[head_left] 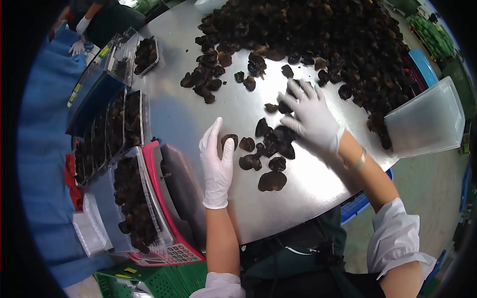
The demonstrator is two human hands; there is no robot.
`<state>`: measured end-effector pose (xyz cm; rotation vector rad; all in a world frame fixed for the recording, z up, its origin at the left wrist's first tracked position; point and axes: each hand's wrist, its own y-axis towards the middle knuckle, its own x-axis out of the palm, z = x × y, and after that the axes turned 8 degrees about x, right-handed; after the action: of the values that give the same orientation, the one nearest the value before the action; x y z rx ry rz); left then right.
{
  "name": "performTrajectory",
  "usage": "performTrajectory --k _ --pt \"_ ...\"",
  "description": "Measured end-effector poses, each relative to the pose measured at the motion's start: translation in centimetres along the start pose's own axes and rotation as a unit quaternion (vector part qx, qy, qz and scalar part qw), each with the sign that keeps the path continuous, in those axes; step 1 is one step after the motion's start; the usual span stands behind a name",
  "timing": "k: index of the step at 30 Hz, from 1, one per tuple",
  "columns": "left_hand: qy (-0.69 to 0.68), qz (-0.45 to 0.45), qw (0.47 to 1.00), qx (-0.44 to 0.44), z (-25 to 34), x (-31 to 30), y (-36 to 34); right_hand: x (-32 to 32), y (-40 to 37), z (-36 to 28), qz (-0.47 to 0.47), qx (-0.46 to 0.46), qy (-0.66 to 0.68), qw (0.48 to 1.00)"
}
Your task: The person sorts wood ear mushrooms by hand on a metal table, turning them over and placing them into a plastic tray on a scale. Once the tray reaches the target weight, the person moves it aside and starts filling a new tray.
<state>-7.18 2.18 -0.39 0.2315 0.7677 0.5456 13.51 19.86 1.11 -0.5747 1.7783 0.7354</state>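
My left hand, in a white glove, lies on the round steel table with its fingers pinching one dark mushroom piece. My right hand, also gloved, rests with spread fingers on a small cluster of dark mushrooms near the table's front. A big heap of the same dark mushrooms covers the far half of the table. One large piece lies closest to me.
A clear tray filled with mushrooms sits on a pink scale at my left. Several filled clear trays line a blue surface. An empty clear tray lies at the right. Another person's gloved hands work at top left.
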Motion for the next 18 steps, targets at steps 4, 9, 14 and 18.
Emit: performTrajectory --k 4,9,14,18 --pt "-0.052 0.015 0.998 -0.026 0.2 0.0 0.2 -3.1 -3.0 -1.1 -0.049 -0.054 0.204 0.976" --pt "-0.109 0.020 0.991 -0.075 0.8 0.3 0.1 -1.8 -4.5 1.8 0.148 0.084 0.167 0.971" --pt "-0.065 0.006 0.998 -0.013 1.5 0.1 0.1 -1.7 -6.7 -1.9 0.061 0.029 0.097 0.993" --pt "0.016 -0.075 0.992 0.097 2.2 0.0 -0.4 -0.9 -5.9 -3.1 0.086 0.020 0.083 0.993"
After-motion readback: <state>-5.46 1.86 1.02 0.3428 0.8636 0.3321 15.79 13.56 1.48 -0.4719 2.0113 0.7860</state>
